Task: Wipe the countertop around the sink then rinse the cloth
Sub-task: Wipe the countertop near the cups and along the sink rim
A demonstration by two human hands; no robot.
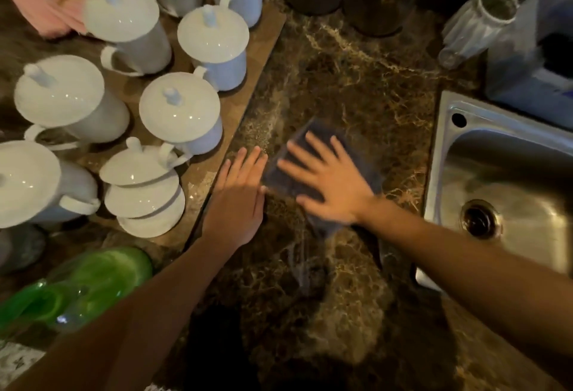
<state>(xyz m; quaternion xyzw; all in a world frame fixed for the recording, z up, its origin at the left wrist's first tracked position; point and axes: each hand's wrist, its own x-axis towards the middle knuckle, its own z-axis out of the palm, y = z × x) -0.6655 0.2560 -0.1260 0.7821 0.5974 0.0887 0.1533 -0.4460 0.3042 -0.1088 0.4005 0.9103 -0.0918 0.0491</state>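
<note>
Right hand (328,186) flat, fingers spread — pressing cloth (297,180) on countertop (356,90).

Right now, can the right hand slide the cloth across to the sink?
Probably yes. The right hand lies flat on the cloth, and only bare countertop shows between it and the rim of the sink; the glass jar sits farther back, off that path.

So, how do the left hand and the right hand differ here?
The left hand lies on the bare countertop beside the cloth; the right hand presses on the cloth. The left hand's fingers lie close together; the right hand's are spread wide. The left hand is by the board of mugs; the right hand is nearer the sink. Both are flat, palm down.
</note>
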